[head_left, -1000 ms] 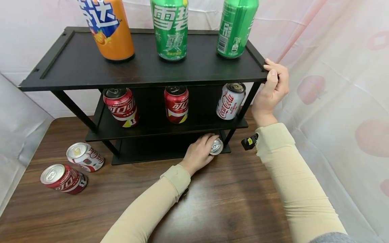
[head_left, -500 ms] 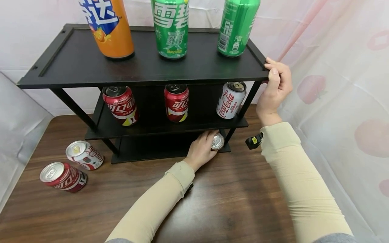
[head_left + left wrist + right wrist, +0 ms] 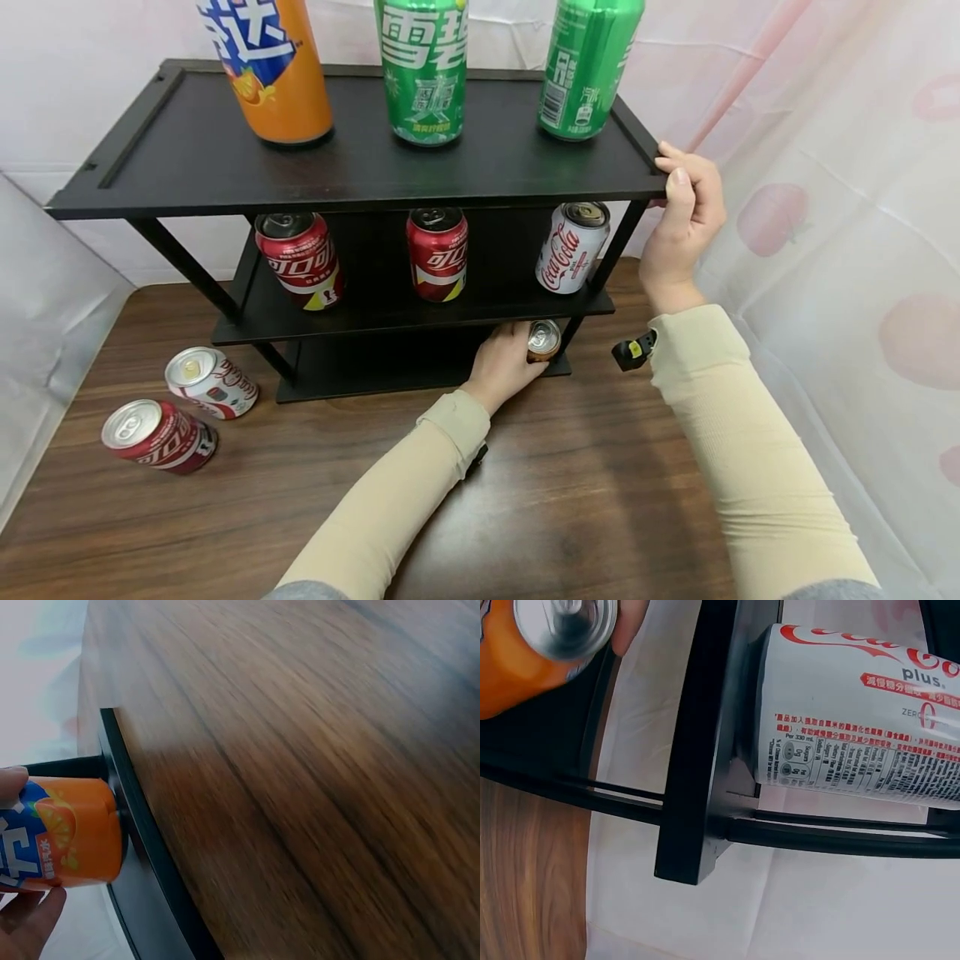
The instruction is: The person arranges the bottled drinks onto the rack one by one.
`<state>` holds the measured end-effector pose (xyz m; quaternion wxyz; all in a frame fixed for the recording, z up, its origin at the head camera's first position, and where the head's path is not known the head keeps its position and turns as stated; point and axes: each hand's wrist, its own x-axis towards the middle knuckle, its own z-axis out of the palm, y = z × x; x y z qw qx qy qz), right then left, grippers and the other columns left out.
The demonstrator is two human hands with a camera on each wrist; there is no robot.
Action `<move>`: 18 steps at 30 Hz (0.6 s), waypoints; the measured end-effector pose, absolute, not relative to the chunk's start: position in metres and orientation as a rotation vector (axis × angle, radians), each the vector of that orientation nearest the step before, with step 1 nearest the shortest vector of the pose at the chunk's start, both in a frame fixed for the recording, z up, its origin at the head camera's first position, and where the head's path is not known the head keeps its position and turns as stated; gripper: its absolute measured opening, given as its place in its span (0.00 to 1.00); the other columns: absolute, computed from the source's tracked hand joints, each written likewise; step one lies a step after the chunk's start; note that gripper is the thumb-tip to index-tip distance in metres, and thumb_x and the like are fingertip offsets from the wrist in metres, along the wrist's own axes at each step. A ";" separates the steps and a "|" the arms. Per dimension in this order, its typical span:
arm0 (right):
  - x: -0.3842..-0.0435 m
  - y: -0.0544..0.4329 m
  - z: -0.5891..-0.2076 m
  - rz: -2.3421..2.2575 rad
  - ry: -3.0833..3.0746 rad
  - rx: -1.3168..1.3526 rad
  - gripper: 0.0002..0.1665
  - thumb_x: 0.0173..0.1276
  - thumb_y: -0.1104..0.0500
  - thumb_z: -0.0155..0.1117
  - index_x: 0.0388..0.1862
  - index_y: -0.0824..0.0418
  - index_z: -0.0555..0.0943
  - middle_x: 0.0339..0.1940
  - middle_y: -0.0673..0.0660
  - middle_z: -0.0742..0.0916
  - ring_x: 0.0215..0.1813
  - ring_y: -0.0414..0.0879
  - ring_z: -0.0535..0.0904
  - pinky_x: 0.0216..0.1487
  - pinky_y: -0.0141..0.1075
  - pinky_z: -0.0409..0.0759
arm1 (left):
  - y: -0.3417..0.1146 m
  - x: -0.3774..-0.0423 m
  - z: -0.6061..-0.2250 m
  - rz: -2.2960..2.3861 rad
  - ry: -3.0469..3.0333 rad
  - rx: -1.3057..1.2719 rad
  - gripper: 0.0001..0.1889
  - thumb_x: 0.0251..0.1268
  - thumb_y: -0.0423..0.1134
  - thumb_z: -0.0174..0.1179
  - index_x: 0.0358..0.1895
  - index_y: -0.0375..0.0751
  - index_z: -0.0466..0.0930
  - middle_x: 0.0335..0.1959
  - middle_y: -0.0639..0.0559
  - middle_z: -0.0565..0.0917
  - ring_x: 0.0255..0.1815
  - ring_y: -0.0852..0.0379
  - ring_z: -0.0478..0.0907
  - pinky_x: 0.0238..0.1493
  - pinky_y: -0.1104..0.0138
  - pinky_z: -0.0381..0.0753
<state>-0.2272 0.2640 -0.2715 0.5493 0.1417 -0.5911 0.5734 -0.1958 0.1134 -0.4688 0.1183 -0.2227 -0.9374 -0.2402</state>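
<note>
My left hand [image 3: 504,367] reaches in at the right end of the bottom shelf and holds an orange soda can [image 3: 79,832]. In the left wrist view, fingers lie on opposite sides of the can, whose base is right at the shelf board. From the head view only its silver top [image 3: 543,336] and a bit of side show. With thumb and fingers, my right hand [image 3: 682,221] grips the right front corner of the black three-tier rack [image 3: 360,179]. The white Coca-Cola can [image 3: 855,720] stands on the middle tier, directly above the orange one.
On the middle tier are two red cola cans, one left [image 3: 300,262] and one central [image 3: 438,254]. An orange bottle-shaped can [image 3: 281,75] and two green Sprite cans [image 3: 423,75] stand on top. A white can [image 3: 210,383] and a red can [image 3: 159,437] stand on the table, left.
My left hand has moved the orange can slightly right and farther back on the bottom shelf. My right hand keeps its grip on the rack's corner, shifting a little.
</note>
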 end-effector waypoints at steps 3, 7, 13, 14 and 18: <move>-0.225 0.263 -0.271 1.348 -1.401 0.336 0.17 0.66 0.65 0.47 0.33 0.73 0.83 0.41 0.55 0.89 0.51 0.51 0.83 0.36 0.28 0.75 | 0.118 -0.197 -0.469 -0.734 -2.757 -0.630 0.39 0.54 0.53 0.73 0.65 0.39 0.66 0.50 0.41 0.82 0.47 0.47 0.84 0.43 0.58 0.85; -0.224 0.261 -0.270 1.354 -1.389 0.343 0.17 0.66 0.66 0.47 0.33 0.73 0.83 0.41 0.55 0.89 0.50 0.51 0.83 0.35 0.28 0.75 | 0.122 -0.201 -0.471 -0.799 -2.778 -0.563 0.42 0.55 0.54 0.73 0.69 0.40 0.63 0.53 0.40 0.82 0.50 0.46 0.83 0.47 0.58 0.85; -0.223 0.259 -0.270 1.332 -1.380 0.329 0.17 0.66 0.66 0.47 0.33 0.72 0.84 0.41 0.55 0.89 0.50 0.50 0.83 0.37 0.28 0.74 | 0.122 -0.204 -0.473 -0.946 -2.797 -0.470 0.42 0.55 0.54 0.72 0.69 0.40 0.63 0.54 0.40 0.81 0.52 0.45 0.83 0.51 0.57 0.84; -0.223 0.259 -0.269 1.326 -1.379 0.329 0.17 0.66 0.66 0.47 0.33 0.72 0.84 0.40 0.55 0.89 0.50 0.50 0.83 0.38 0.28 0.75 | 0.122 -0.205 -0.474 -0.964 -2.794 -0.463 0.41 0.56 0.54 0.72 0.68 0.41 0.64 0.54 0.40 0.82 0.51 0.45 0.83 0.51 0.57 0.84; -0.223 0.257 -0.268 1.311 -1.374 0.335 0.17 0.65 0.66 0.46 0.32 0.73 0.83 0.40 0.55 0.89 0.51 0.51 0.84 0.42 0.30 0.75 | 0.122 -0.205 -0.474 -0.983 -2.789 -0.449 0.39 0.56 0.53 0.72 0.67 0.40 0.65 0.54 0.40 0.82 0.51 0.45 0.84 0.51 0.57 0.84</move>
